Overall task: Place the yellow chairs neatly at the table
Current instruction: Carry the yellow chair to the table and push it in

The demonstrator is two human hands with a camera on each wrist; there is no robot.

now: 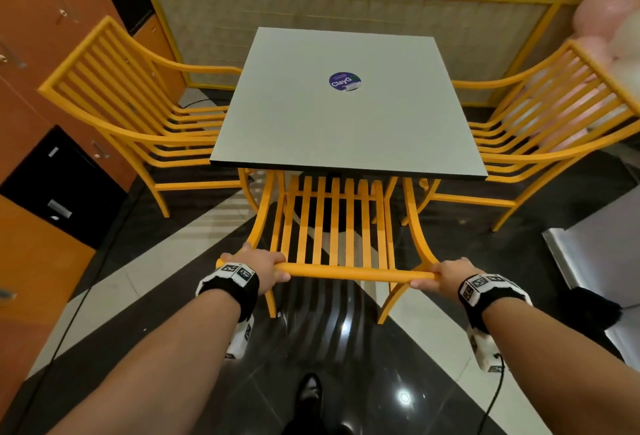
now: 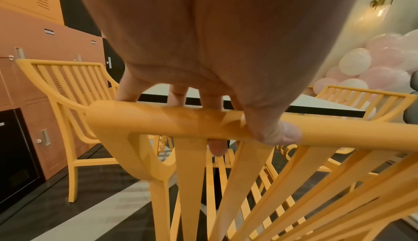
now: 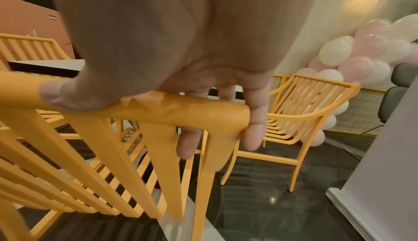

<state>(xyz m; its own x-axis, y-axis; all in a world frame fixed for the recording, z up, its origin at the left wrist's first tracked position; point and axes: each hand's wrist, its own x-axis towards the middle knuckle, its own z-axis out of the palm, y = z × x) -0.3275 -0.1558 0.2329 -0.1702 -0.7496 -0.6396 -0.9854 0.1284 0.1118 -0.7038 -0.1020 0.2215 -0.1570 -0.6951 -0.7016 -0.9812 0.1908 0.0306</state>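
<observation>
Gripping the near yellow chair's top rail — left hand and right hand curled round its ends — seat pointing straight ahead under the tabletop.

floor: glossy tiles | bears table, three yellow chairs

Warm, dim indoor light glints in a bright spot on the glossy black floor tiles, edges bow fisheye-style, and both wrist views are soft.

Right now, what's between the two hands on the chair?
In the head view, only the chair's bare yellow top rail spans between the left hand and right hand.
</observation>
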